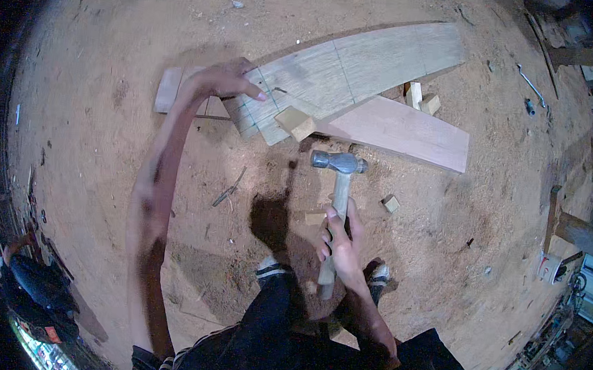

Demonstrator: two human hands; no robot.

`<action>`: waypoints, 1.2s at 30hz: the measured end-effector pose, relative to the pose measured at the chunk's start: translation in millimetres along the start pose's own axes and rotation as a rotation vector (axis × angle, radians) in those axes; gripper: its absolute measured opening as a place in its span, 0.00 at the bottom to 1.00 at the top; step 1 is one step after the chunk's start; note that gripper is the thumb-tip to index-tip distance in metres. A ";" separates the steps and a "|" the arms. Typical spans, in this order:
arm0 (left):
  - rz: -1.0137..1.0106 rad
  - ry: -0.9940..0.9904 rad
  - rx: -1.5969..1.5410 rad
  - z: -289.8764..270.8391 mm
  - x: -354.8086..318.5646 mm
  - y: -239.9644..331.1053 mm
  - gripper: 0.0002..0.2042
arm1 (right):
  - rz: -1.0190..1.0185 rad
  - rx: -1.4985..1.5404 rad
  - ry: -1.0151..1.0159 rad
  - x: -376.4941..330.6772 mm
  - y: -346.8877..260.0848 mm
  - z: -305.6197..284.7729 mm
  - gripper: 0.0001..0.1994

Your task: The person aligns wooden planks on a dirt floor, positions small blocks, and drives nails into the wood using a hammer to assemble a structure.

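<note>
In my right hand (345,242) is a hammer (341,181), gripped around its wooden handle, with its metal head raised over the ground. My left hand (229,81) grips the left end of a curved wooden board (381,57) marked with dark lines; its thumb rests on top and its other fingers are partly hidden. A small wooden block (296,123) sits at the board's lower edge, between my hands. Under the curved board lies a pinkish plank (410,130), crossing at an angle.
Two wood blocks (422,99) lie beside the boards, and a small offcut (391,203) nearer me. At the right are a wrench (531,86), a white bucket (549,267) and piled items. Another person (38,291) is at the lower left. Sawdust covers the dirt floor.
</note>
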State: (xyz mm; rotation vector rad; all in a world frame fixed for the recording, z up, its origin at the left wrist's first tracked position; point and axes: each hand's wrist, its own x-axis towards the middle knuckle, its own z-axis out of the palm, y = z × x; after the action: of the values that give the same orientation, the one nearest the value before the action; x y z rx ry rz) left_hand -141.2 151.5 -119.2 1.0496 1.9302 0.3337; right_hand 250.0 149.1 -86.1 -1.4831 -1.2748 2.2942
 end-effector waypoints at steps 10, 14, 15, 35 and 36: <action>0.126 0.468 0.547 3.8 -48.5 71.7 0.18 | -0.539 -0.818 0.379 44.5 73.2 -53.1 0.25; 0.285 0.623 0.581 16.1 -50.4 66.9 0.15 | -0.589 -1.279 0.511 40.0 65.5 -70.4 0.26; 0.266 0.624 0.606 17.5 -58.0 60.4 0.15 | -0.619 -1.279 0.522 41.5 70.7 -68.5 0.26; 0.397 0.606 0.300 16.4 -53.6 35.1 0.19 | -0.550 -0.472 -0.301 184.4 -55.5 66.2 0.17; 0.391 0.631 0.331 16.7 -56.6 34.3 0.19 | -0.492 -0.378 -0.364 181.2 -61.6 72.3 0.17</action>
State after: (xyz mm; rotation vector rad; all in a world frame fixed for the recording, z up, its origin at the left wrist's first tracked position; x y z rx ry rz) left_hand -95.2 125.4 -76.0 1.7008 2.3775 0.6382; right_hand 80.3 238.9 -156.5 -0.7029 -1.9931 2.1135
